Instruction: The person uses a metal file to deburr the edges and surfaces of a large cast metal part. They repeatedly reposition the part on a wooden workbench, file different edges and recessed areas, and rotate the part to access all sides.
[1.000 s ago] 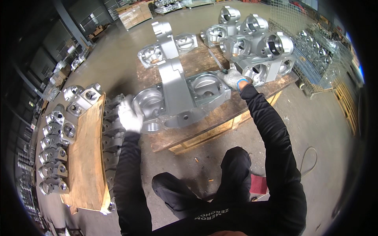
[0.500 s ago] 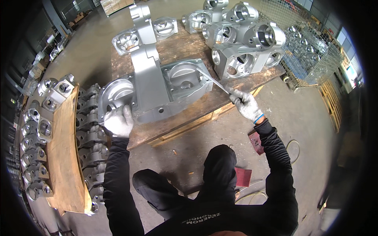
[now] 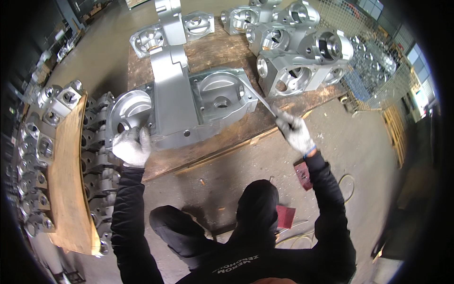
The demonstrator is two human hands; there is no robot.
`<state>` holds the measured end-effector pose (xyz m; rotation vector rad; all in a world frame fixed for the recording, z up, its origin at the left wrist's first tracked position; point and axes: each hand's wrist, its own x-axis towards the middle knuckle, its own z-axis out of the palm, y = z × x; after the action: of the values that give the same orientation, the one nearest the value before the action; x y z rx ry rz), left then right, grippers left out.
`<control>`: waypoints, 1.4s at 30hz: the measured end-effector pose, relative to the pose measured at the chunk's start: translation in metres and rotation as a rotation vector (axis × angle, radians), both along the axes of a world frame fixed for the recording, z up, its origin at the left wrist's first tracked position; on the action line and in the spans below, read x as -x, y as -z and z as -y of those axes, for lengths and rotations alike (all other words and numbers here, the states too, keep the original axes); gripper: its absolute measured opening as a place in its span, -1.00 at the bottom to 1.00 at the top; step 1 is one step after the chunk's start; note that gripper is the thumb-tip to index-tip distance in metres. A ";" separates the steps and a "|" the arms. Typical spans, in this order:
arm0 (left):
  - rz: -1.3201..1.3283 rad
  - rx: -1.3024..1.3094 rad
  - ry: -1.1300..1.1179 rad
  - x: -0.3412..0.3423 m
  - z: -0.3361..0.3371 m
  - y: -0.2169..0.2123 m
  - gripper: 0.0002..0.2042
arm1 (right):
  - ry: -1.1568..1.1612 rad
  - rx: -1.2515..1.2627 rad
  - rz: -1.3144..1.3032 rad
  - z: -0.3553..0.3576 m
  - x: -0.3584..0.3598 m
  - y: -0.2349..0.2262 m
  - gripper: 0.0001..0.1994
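A large grey cast-metal housing (image 3: 171, 106) lies on the wooden table in front of me, with a round cavity on each side of a raised middle arm. My left hand (image 3: 131, 146), in a white glove, grips its near left edge, fingers curled over the rim. In my gloved right hand (image 3: 294, 131) is a long, slim grey file (image 3: 260, 101), held by its near end. The file slants up and left, its far end at the rim of the right-hand cavity. The fingertips under the right palm are partly hidden.
Similar castings (image 3: 288, 71) crowd the table's right side, and another casting (image 3: 170, 31) stands behind. A wire cage (image 3: 373, 66) of metal parts is at the right. At the left, a wooden board (image 3: 71, 175) lies between rows of castings. Red pieces (image 3: 285, 216) and a hose (image 3: 346, 188) lie on the floor.
The whole view has shifted slightly. The file has moved a little along the housing's right rim, its angle steeper. My left hand keeps its place on the near left edge.
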<state>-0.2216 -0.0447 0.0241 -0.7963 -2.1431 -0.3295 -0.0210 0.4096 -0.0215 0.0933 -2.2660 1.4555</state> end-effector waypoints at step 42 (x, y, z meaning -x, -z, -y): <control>-0.023 -0.093 0.008 -0.002 -0.002 -0.002 -0.67 | 0.147 -0.997 0.478 0.022 0.129 -0.160 -0.66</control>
<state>-0.2196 -0.0429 0.0264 -0.7518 -2.0879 -0.4192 -0.1505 0.3873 0.1389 -0.1334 -3.0887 0.1591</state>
